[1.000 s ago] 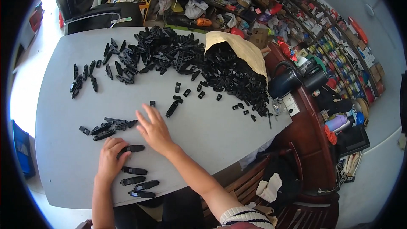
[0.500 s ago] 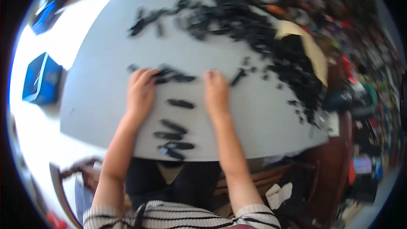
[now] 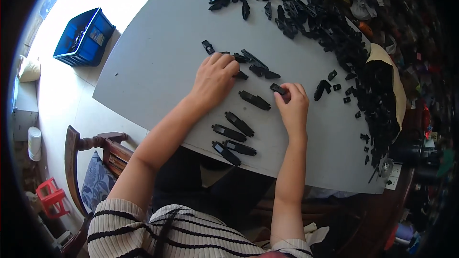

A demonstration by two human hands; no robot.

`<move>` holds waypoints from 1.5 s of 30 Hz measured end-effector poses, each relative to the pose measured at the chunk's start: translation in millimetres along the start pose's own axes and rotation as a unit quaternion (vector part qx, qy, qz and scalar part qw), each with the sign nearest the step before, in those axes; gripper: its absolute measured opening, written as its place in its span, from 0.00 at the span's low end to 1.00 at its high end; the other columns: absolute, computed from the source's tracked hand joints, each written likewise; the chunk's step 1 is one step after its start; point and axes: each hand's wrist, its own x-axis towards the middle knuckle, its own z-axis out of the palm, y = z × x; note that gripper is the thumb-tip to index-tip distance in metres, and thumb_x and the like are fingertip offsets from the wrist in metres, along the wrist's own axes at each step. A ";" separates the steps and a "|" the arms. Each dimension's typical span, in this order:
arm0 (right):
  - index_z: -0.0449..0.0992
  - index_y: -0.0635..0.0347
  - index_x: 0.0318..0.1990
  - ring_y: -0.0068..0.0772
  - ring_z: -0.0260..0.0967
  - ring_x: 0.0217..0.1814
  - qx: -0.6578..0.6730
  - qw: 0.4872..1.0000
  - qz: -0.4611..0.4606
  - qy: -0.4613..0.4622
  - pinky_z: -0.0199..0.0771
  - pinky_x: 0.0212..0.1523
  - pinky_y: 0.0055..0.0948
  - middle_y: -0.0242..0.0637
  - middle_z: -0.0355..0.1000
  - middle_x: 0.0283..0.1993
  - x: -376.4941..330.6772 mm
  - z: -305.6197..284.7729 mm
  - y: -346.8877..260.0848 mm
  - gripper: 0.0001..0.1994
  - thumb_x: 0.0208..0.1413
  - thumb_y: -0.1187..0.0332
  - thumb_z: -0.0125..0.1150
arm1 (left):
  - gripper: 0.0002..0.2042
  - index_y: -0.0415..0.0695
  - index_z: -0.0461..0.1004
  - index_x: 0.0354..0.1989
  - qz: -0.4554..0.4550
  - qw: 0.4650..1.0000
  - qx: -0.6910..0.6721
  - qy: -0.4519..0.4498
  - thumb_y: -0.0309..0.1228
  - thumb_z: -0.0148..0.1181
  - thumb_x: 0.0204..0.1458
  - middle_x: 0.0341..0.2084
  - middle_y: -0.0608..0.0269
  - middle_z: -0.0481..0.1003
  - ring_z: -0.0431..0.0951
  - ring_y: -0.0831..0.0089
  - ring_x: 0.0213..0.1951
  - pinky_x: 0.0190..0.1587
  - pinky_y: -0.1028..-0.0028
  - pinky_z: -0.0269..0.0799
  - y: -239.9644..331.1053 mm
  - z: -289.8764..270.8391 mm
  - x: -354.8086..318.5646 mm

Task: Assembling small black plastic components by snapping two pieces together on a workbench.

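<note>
My left hand [image 3: 214, 79] is over a small cluster of black plastic parts, its bent fingers closed on a black plastic part [image 3: 242, 75] that they partly cover. Beside those fingers lie a long slim black piece [image 3: 254, 58] and some shorter ones. My right hand [image 3: 294, 105] pinches a small black rectangular piece [image 3: 277, 89] between thumb and fingers, just above the tabletop. Between my forearms, several longer black assembled pieces [image 3: 239, 123] lie in a loose column toward the near edge. A single small black piece [image 3: 207, 47] sits beyond my left hand.
A large heap of black parts [image 3: 342, 43] curves along the far and right side of the grey table [image 3: 158, 62], spilling from a cream-coloured bag [image 3: 394, 81]. Blue crates [image 3: 86, 38] stand on the floor at left. A wooden chair [image 3: 112, 148] is near my left elbow.
The view has turned, shifting the table rightward in it. My left hand has moved rightward along the cluster. The small piece in my right hand now shows clearly; earlier the hand was blurred.
</note>
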 end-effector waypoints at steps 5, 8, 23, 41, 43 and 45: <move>0.76 0.64 0.34 0.38 0.70 0.35 -0.003 0.974 -0.119 -0.191 0.70 0.37 0.31 0.38 0.70 0.33 -2.1 -6.0 -7.7 0.10 0.43 0.73 0.68 | 0.11 0.44 0.70 0.34 0.057 0.987 -0.124 -0.079 0.23 0.62 0.41 0.37 0.62 0.71 0.70 0.60 0.43 0.46 0.65 0.68 2.3 6.3 -1.9; 0.76 0.64 0.34 0.35 0.70 0.33 0.136 0.980 -0.052 -0.135 0.70 0.34 0.30 0.37 0.70 0.32 -1.5 -3.1 -20.3 0.10 0.42 0.76 0.68 | 0.10 0.42 0.70 0.34 0.076 0.966 -0.218 -0.113 0.21 0.60 0.42 0.36 0.60 0.72 0.71 0.58 0.42 0.46 0.65 0.68 3.4 5.5 0.7; 0.77 0.65 0.31 0.32 0.65 0.26 0.016 0.978 -0.102 -0.180 0.67 0.31 0.31 0.36 0.66 0.24 -1.1 5.7 -13.2 0.12 0.36 0.76 0.72 | 0.11 0.35 0.75 0.30 0.004 0.916 -0.365 -0.167 0.19 0.67 0.36 0.35 0.57 0.76 0.77 0.60 0.36 0.40 0.69 0.73 -7.3 13.3 4.0; 0.75 0.65 0.38 0.34 0.68 0.29 -0.130 0.977 -0.084 0.146 0.69 0.33 0.30 0.39 0.71 0.36 32.5 -17.4 56.0 0.09 0.47 0.79 0.62 | 0.24 0.44 0.69 0.53 0.073 0.990 -0.098 -0.068 0.18 0.59 0.44 0.45 0.60 0.71 0.68 0.58 0.49 0.54 0.65 0.66 14.3 23.7 12.4; 0.74 0.65 0.38 0.31 0.61 0.23 -0.091 0.982 -0.124 0.106 0.66 0.29 0.31 0.37 0.68 0.33 28.9 -8.1 38.9 0.11 0.44 0.80 0.63 | 0.23 0.43 0.69 0.51 0.077 0.991 -0.082 -0.071 0.19 0.60 0.43 0.44 0.60 0.71 0.68 0.58 0.47 0.52 0.65 0.67 15.1 22.4 13.8; 0.75 0.62 0.43 0.25 0.64 0.27 -0.052 0.993 -0.090 0.056 0.68 0.32 0.26 0.34 0.67 0.32 21.4 0.7 17.0 0.14 0.46 0.81 0.62 | 0.20 0.42 0.69 0.46 0.055 0.991 -0.116 -0.039 0.20 0.63 0.41 0.39 0.60 0.71 0.71 0.61 0.42 0.48 0.67 0.69 17.2 16.6 14.1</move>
